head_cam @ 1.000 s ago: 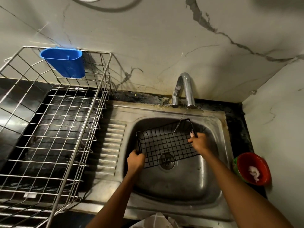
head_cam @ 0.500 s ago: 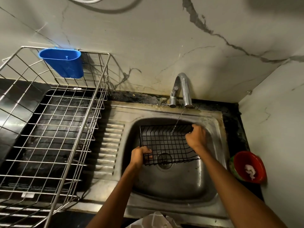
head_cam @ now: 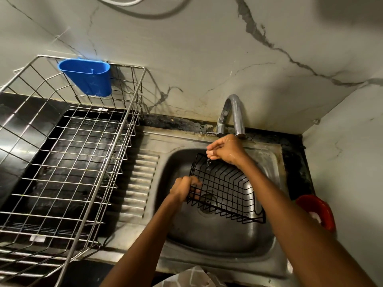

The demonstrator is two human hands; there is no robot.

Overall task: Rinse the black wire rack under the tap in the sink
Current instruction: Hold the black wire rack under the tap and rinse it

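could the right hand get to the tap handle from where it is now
Probably yes. The right hand hovers just below the tap, off the black wire rack, and nothing lies between it and the small lever at the tap's base.

Black wire rack (head_cam: pixel 223 189) w/ square grid. Dull grey steel sink (head_cam: pixel 207 241), ribbed drainboard. Chrome tap (head_cam: pixel 234 114). Silver wire dish basket (head_cam: pixel 68 162), open grid pattern. Blue plastic cup (head_cam: pixel 87 76). Red bowl (head_cam: pixel 319 212). Off-white marble wall (head_cam: pixel 207 59), grey veins. Black desk (head_cam: pixel 18 121).
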